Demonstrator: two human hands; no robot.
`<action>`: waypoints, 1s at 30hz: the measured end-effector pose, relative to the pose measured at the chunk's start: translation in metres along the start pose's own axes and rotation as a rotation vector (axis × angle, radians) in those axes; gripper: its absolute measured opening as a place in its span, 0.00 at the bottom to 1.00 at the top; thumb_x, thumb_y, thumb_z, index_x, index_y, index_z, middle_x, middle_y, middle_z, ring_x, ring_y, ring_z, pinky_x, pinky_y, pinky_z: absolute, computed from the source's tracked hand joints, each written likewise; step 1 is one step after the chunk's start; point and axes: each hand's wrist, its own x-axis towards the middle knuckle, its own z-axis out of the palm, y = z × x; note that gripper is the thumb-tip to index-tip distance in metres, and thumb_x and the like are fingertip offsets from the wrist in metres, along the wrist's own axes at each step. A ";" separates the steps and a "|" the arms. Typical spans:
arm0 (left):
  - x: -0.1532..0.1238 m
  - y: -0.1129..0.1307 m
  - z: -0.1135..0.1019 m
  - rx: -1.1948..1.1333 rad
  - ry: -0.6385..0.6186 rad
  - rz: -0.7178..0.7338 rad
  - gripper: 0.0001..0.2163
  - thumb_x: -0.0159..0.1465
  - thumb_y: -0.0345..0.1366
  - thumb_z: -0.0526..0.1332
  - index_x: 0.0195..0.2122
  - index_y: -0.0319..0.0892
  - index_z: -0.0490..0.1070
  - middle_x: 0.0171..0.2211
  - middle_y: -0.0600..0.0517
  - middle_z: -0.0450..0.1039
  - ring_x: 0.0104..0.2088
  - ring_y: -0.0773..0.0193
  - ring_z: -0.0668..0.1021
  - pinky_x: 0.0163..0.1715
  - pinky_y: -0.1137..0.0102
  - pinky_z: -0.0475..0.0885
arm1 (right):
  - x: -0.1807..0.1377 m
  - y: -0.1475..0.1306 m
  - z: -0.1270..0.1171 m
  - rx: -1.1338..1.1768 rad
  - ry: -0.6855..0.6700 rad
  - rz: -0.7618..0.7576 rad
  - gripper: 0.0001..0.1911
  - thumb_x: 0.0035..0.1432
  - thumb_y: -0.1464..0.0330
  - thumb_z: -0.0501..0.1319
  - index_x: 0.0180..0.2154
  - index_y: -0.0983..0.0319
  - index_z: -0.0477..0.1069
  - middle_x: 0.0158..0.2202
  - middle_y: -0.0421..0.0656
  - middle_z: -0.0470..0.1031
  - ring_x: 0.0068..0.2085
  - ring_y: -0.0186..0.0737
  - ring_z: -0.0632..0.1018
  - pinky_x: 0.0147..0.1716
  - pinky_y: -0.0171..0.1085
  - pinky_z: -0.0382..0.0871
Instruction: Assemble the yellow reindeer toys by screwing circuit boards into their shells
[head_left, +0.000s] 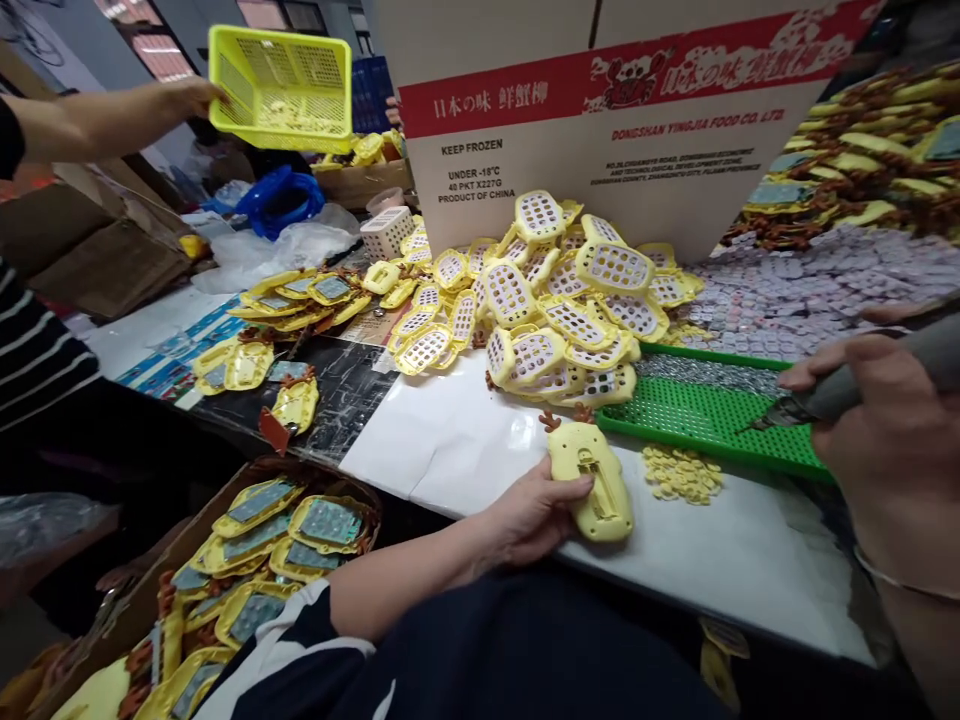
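My left hand point(534, 515) grips a yellow toy phone shell point(592, 478) with brown antlers, lying back side up at the front of the white table top point(450, 440). My right hand point(885, 420) is wrapped round a grey electric screwdriver point(847, 390), its tip over the green tray point(705, 415) that holds small screws. A small heap of yellow round covers point(681, 473) lies just right of the shell. Behind them is a pile of yellow keypad front shells point(555, 300).
A large cardboard box point(600, 120) stands at the back. Grey keypad sheets point(795, 290) and finished toys point(862, 150) lie right. A carton of assembled shells point(255, 560) sits lower left. A co-worker's arm point(97, 120) lifts a yellow basket point(281, 88) at upper left.
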 end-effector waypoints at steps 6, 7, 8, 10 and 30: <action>-0.006 0.000 0.006 0.119 0.127 -0.003 0.18 0.58 0.27 0.64 0.50 0.42 0.71 0.41 0.48 0.79 0.38 0.61 0.80 0.41 0.66 0.76 | 0.003 0.006 -0.012 -0.235 -0.214 -0.164 0.19 0.36 0.54 0.71 0.29 0.53 0.68 0.18 0.33 0.66 0.16 0.31 0.68 0.16 0.37 0.61; -0.006 0.001 0.007 0.143 0.129 -0.006 0.20 0.60 0.27 0.63 0.54 0.43 0.68 0.42 0.48 0.78 0.40 0.60 0.80 0.41 0.67 0.77 | 0.005 0.009 -0.016 -0.261 -0.263 -0.167 0.21 0.38 0.50 0.70 0.32 0.52 0.67 0.19 0.33 0.65 0.17 0.32 0.67 0.17 0.38 0.63; -0.005 0.002 0.009 0.161 0.133 -0.017 0.22 0.61 0.27 0.62 0.57 0.44 0.66 0.43 0.48 0.78 0.41 0.60 0.80 0.42 0.66 0.77 | 0.006 0.012 -0.018 -0.296 -0.289 -0.185 0.23 0.41 0.47 0.68 0.34 0.51 0.65 0.20 0.32 0.64 0.18 0.33 0.67 0.18 0.38 0.63; -0.005 0.003 0.012 0.185 0.140 -0.036 0.24 0.62 0.27 0.60 0.60 0.44 0.63 0.45 0.47 0.78 0.41 0.59 0.81 0.44 0.65 0.77 | 0.007 0.016 -0.022 -0.356 -0.321 -0.200 0.24 0.44 0.43 0.65 0.36 0.50 0.63 0.20 0.33 0.61 0.19 0.35 0.66 0.21 0.39 0.65; -0.004 0.001 0.014 0.204 0.165 -0.032 0.26 0.62 0.27 0.60 0.61 0.45 0.61 0.45 0.46 0.78 0.42 0.58 0.81 0.45 0.63 0.78 | 0.027 0.060 -0.035 -0.365 -0.335 -0.253 0.24 0.50 0.45 0.62 0.40 0.52 0.61 0.27 0.37 0.62 0.30 0.42 0.77 0.24 0.40 0.71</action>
